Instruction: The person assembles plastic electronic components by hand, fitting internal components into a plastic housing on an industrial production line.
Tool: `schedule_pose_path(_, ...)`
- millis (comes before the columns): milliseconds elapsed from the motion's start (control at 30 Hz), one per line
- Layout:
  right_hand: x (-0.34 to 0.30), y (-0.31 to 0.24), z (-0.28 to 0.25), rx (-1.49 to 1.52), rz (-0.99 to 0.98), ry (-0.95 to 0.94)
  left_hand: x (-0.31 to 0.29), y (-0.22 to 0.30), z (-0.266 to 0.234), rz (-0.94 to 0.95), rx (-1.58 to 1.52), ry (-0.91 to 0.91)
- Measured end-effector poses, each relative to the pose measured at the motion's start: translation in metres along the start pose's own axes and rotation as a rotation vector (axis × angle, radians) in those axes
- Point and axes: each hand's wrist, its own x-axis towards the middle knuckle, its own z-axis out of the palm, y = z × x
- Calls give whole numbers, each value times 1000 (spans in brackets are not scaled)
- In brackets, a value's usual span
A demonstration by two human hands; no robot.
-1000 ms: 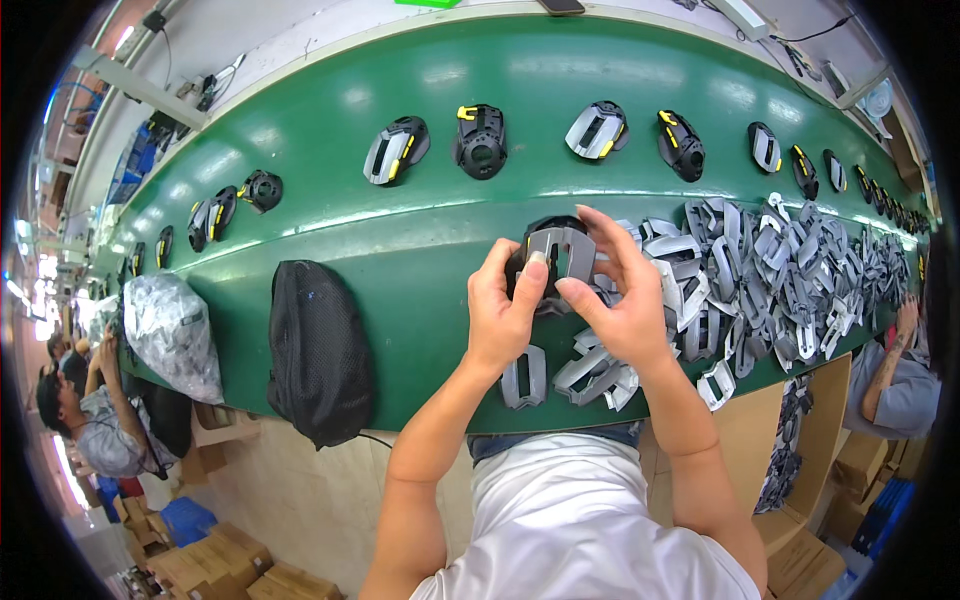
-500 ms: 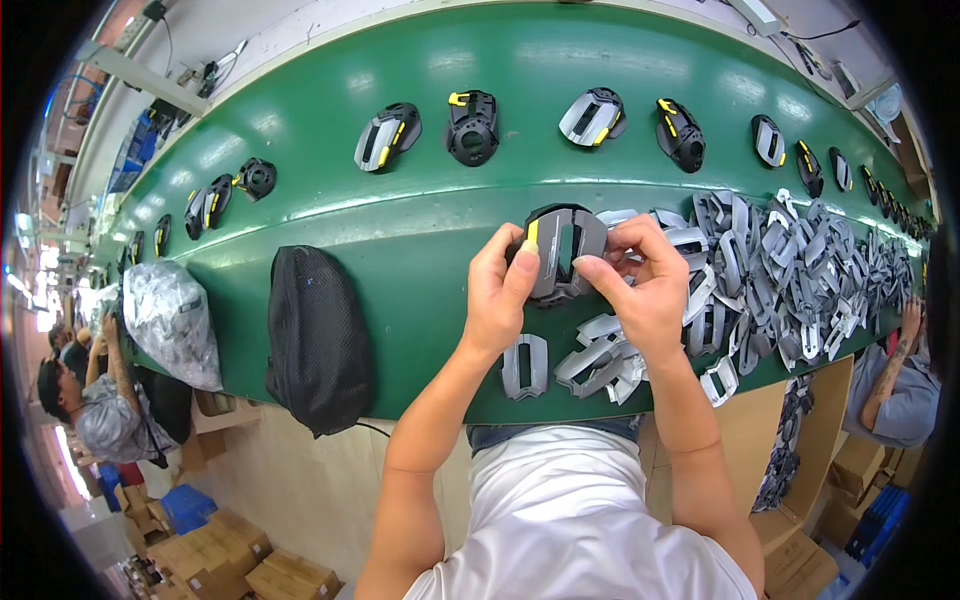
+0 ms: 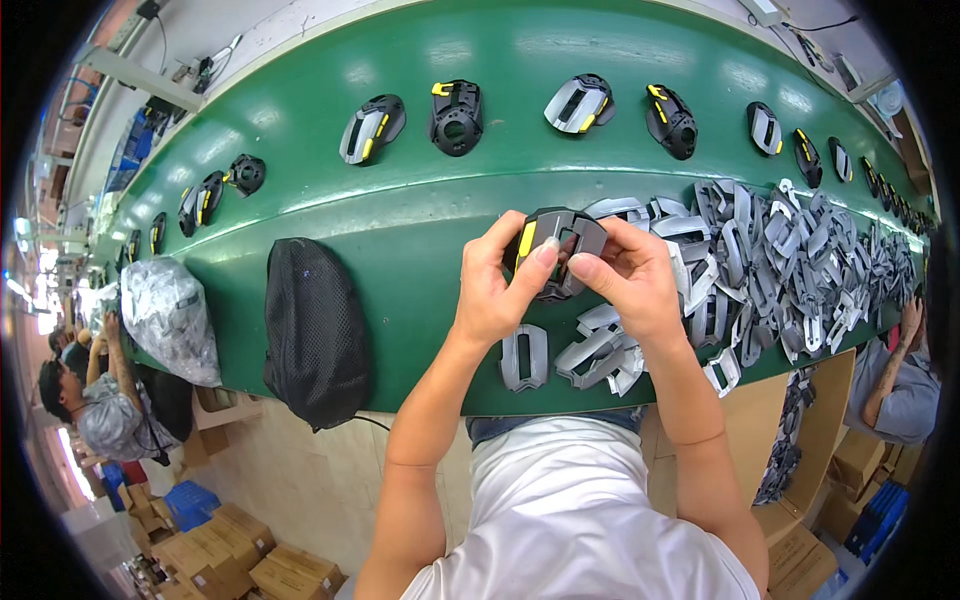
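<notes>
Both hands hold a mouse shell (image 3: 568,230) over the near part of the green bench: a black body with a grey slotted cover and a yellow strip on its left side. My left hand (image 3: 495,285) grips its left side, with the thumb pressed on the cover beside the strip. From the right, my right hand (image 3: 638,280) closes on it, thumb on the cover's right edge. Its underside is hidden by my fingers. Just below lies a single grey cover (image 3: 523,358), with several more grey covers (image 3: 595,355) beside it.
A large pile of grey covers (image 3: 790,265) spreads to the right. Mouse shells (image 3: 456,118) stand spaced along the far strip. A black mesh bag (image 3: 315,335) and a clear plastic bag (image 3: 168,320) lie left. An open carton (image 3: 825,430) stands below right; people work at both sides.
The mouse shells on the far strip have shifted left. My left thumb has moved right and up onto the cover; both hands still hold the mouse shell.
</notes>
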Motion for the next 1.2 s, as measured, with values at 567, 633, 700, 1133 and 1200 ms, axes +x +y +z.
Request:
schedule_pose_path(567, 2, 2, -17, -190, -72, -79, -6, 6, 11, 324, 415, 23)
schedule_pose_path(633, 3, 5, -14, -177, -94, -3, 0, 4, 10, 288, 386, 6)
schedule_pose_path(700, -1, -1, -6, -290, -147, 53, -3, 5, 0, 5, 343, -121)
schedule_pose_path(1133, 5, -10, -1, -1075, -865, -182, 6, 9, -6, -179, -203, 55)
schedule_pose_path(1200, 0, -2, 0, -480, -500, 162, 2, 15, 6, -150, -96, 163)
